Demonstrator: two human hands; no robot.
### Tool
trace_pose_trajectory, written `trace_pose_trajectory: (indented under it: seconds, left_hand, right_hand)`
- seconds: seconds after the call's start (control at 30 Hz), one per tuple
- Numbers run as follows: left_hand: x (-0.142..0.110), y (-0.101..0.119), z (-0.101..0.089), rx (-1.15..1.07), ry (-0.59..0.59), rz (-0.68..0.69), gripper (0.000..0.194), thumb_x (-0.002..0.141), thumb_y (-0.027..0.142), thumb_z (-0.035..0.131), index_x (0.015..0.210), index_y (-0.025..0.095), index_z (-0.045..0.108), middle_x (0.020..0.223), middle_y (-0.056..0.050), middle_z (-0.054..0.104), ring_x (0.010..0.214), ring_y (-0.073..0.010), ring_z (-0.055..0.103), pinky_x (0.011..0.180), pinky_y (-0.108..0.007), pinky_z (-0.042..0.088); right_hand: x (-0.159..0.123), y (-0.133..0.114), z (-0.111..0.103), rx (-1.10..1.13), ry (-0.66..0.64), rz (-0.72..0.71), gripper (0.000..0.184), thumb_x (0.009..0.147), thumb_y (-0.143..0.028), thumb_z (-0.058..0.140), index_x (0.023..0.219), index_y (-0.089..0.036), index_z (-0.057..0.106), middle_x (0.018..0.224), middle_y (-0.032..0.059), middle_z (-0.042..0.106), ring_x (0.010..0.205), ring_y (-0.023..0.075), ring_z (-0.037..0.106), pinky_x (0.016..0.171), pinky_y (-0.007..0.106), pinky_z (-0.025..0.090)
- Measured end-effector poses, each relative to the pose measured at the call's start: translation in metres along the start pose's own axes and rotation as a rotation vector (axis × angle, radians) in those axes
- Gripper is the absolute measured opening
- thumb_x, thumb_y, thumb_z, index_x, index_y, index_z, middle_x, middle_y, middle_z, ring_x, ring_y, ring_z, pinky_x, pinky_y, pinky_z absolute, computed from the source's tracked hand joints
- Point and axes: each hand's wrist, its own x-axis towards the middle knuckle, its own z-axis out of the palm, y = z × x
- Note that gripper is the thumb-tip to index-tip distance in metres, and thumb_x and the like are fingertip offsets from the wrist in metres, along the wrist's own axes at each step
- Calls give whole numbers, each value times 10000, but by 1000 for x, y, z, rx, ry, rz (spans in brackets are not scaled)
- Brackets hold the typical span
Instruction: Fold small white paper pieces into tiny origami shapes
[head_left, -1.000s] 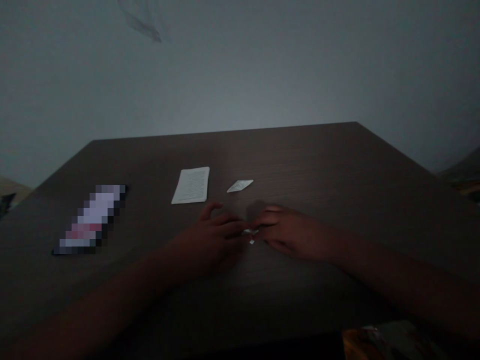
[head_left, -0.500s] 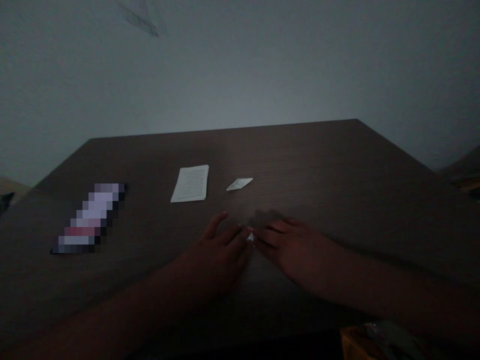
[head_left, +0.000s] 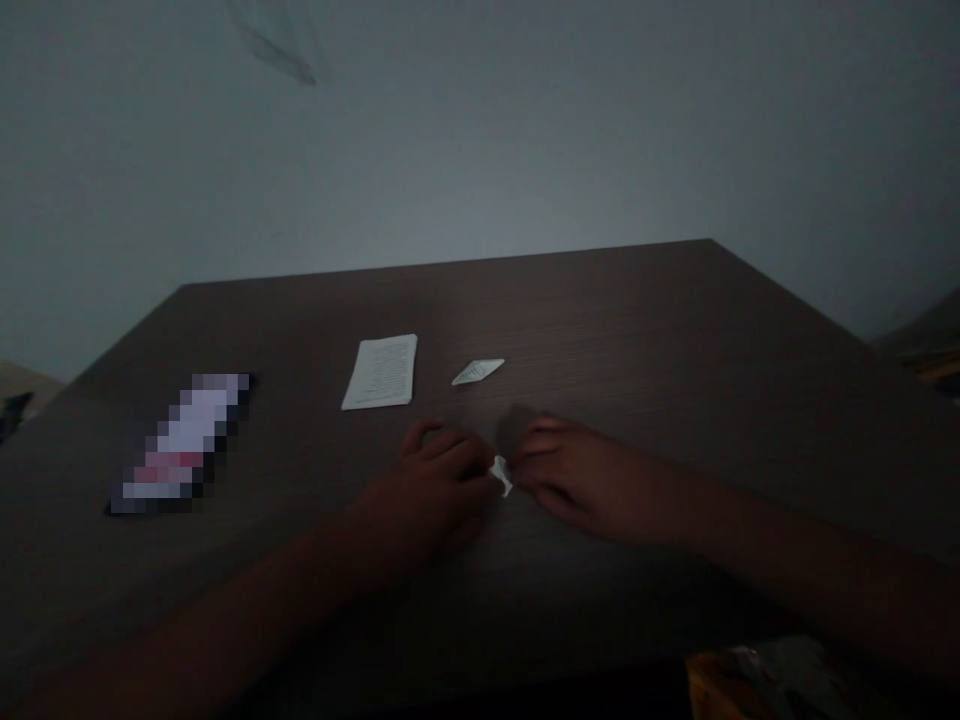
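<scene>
The light is dim. My left hand point(head_left: 431, 485) and my right hand point(head_left: 574, 475) meet near the middle of a dark wooden table point(head_left: 675, 330). Between their fingertips sits a small white folded piece of paper point(head_left: 501, 473), and both hands have curled fingers pinching it. Most of the paper is hidden by the fingers. Farther back lie a white printed sheet point(head_left: 381, 371) and a small folded white diamond of paper point(head_left: 478, 371), both apart from my hands.
A blurred-out rectangular object point(head_left: 182, 441) lies on the table's left side. A plain pale wall rises behind the table. Something orange and shiny point(head_left: 750, 680) shows at the bottom right edge, below the table's front.
My fingers lay flatter half a second ago; now both hands have curled and drawn in on the small paper, which shows a little more between them.
</scene>
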Motion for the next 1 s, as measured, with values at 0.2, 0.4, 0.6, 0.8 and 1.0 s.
trace_pose_trajectory:
  seconds: [0.2,0.4,0.6,0.8,1.0]
  left_hand:
    - [-1,14,1,51,33,12,250,1048,126,835,1272,235,839,1502,-119,852,1433,-381,785,1462,-705,426]
    - [2,21,6,75,43,23,162,1060,158,844,1202,234,831,1506,-133,846,1417,-392,802,1440,-734,466]
    - [2,25,10,150,43,67,232,1043,191,920,1254,215,827,1444,-149,848,1392,-391,806,1414,-737,492]
    - [5,27,7,166,-6,32,202,1076,213,892,1264,253,832,1439,-113,843,1402,-365,779,1448,-715,454]
    - [8,17,8,175,7,74,175,1085,261,893,1255,266,851,1575,-108,821,1474,-373,740,1421,-658,475]
  right_hand:
    - [4,20,19,47,157,57,167,1155,-107,757,1098,-224,861,1077,72,826,1077,266,760,1103,470,622]
    - [5,22,18,55,144,115,163,1173,-133,795,1057,-220,868,1075,74,822,1048,262,761,1070,466,623]
    - [10,22,19,43,149,161,182,1138,-96,825,1004,-212,864,1033,61,806,997,245,757,992,410,618]
    - [13,22,23,2,176,200,190,1157,-127,815,999,-220,864,1014,57,812,971,236,744,941,383,608]
    - [15,26,24,-16,190,225,141,1145,-150,849,1020,-213,866,1007,50,794,982,234,726,939,373,576]
